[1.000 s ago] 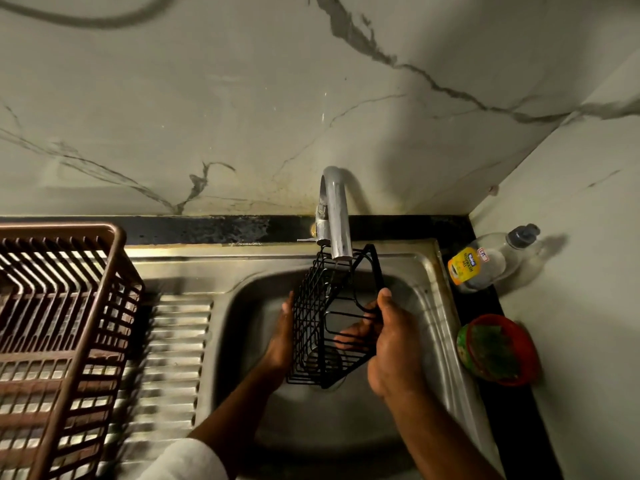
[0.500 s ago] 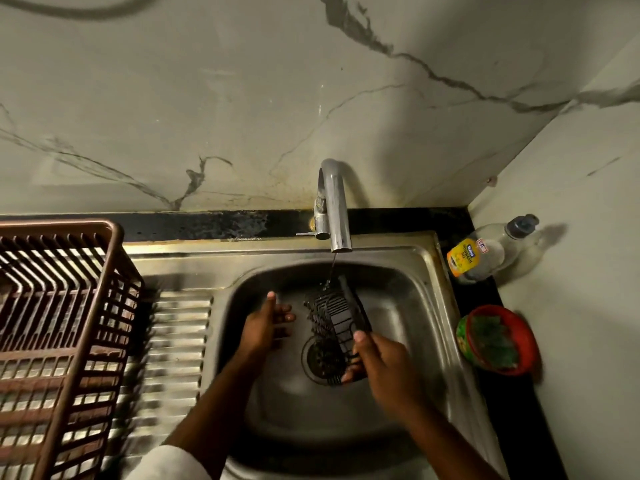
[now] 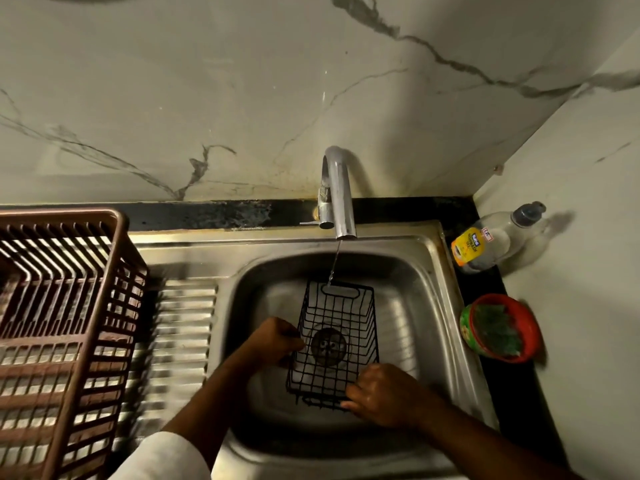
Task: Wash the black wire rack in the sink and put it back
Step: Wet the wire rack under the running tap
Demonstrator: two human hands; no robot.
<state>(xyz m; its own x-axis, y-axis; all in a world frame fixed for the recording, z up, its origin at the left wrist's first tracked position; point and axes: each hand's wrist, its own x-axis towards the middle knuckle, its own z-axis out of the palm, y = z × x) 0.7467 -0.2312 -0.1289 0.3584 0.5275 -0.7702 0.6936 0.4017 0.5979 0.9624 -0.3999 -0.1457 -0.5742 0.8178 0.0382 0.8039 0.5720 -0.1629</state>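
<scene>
The black wire rack sits low in the stainless sink, over the drain, which shows through its mesh; a thin stream from the tap falls onto its far end. The left hand has its fingers curled round the wires of the rack's left side, and the right hand grips the near right corner, knuckles up, so both hold it. By its look the rack should be light and stiff — open welded wire that will not flex or crush — but wet coated wire is likely slippery, and thin rods bite into the fingers, so hooking fingers through the mesh or round the thicker rim wire, as both hands seem to do, is the safer hold. The oblong handle loop at the far end is another fair place to take it. Hard to make out: the fingertips of both hands are hidden behind the wires and the hands' own backs, the near underside of the rack is in shadow, and whether it rests on the sink floor or hangs just above it cannot be told. At left a brown dish basket is cut off by the frame edge and blurred; right of the sink stand a dish soap bottle and a red tub with a green scrubber.
</scene>
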